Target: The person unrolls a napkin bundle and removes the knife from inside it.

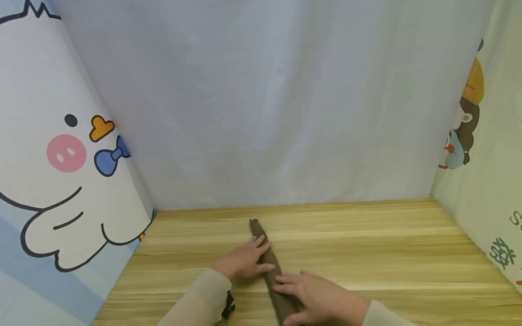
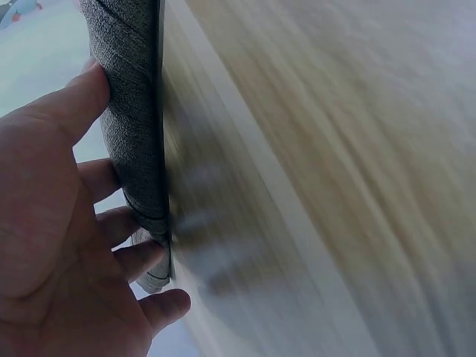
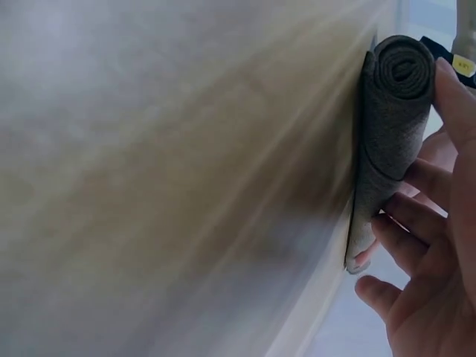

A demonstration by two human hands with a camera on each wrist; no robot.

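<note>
A grey-brown cloth (image 1: 281, 304), rolled into a long tube, lies lengthwise on the wooden table, pointing away from me. My left hand (image 1: 244, 260) rests on its farther half, fingers and thumb laid along the roll. Nearer to me, the right hand (image 1: 318, 295) touches the roll with extended, slightly bent fingers. In the left wrist view, the fingertips and thumb lie against the side of the rolled cloth (image 2: 130, 104). The right wrist view shows its near end (image 3: 404, 68) as a spiral of layers, with the thumb beside it.
The wood-grain table (image 1: 375, 244) reaches back to a plain pale curtain (image 1: 277, 108). A cartoon-printed curtain (image 1: 36, 108) hangs on the left and another printed curtain (image 1: 489, 190) on the right. There is a black strap (image 1: 229, 305) on the left wrist.
</note>
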